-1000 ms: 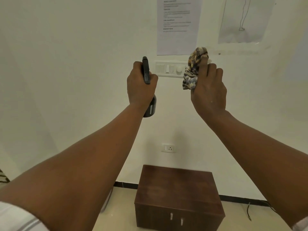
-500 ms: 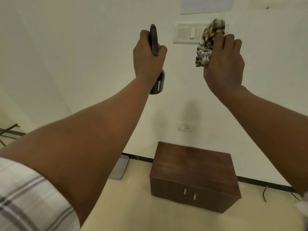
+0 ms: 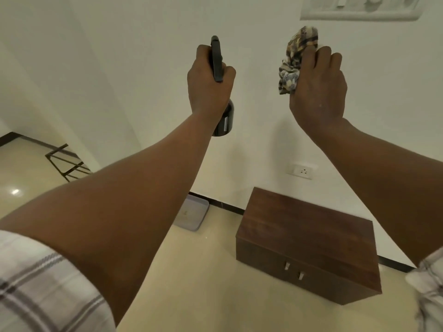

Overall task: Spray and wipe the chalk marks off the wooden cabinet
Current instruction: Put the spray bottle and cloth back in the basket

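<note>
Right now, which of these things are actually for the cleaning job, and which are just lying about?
For the job:
spray bottle in the left hand
patterned cloth in the right hand
wooden cabinet

Just there:
white tray
metal rack
wall socket
switch panel

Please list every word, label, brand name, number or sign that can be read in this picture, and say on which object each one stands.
No text here can be read.
Spray bottle: a pale label strip on its dark body, too small and blurred to read.
Switch panel: no legible markings.
Wall socket: no legible markings.
Wooden cabinet: no writing visible.
</note>
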A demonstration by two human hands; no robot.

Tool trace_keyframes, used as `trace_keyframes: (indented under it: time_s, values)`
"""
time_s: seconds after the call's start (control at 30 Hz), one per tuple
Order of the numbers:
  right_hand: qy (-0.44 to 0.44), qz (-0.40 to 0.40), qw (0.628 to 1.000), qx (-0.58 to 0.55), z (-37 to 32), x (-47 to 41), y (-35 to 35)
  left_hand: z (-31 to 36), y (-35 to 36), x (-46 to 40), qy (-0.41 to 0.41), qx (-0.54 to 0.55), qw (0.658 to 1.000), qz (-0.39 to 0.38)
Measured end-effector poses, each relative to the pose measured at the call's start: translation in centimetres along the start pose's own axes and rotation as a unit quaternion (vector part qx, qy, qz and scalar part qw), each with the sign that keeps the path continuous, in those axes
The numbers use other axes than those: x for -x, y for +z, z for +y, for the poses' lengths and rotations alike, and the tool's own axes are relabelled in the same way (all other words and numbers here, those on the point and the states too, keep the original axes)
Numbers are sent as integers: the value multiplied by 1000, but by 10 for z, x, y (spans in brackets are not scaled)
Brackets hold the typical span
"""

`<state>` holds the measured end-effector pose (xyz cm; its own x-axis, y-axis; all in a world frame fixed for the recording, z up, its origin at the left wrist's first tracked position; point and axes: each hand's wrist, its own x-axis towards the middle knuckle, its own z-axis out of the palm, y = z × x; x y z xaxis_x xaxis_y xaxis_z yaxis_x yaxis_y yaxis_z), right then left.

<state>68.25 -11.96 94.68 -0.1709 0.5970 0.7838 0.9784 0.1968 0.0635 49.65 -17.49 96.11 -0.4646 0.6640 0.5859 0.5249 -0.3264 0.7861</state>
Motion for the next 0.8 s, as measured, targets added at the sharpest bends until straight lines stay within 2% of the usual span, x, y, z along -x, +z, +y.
trace_keyframes:
  time_s: [0.33, 0.8]
  values:
    - [-5, -9, 1000, 3, -76, 5, 53, -84, -41, -26, 21, -19, 1000, 1]
    - [-9, -40, 999, 9, -228, 9, 115, -204, -130, -87, 6, -19, 1000, -5]
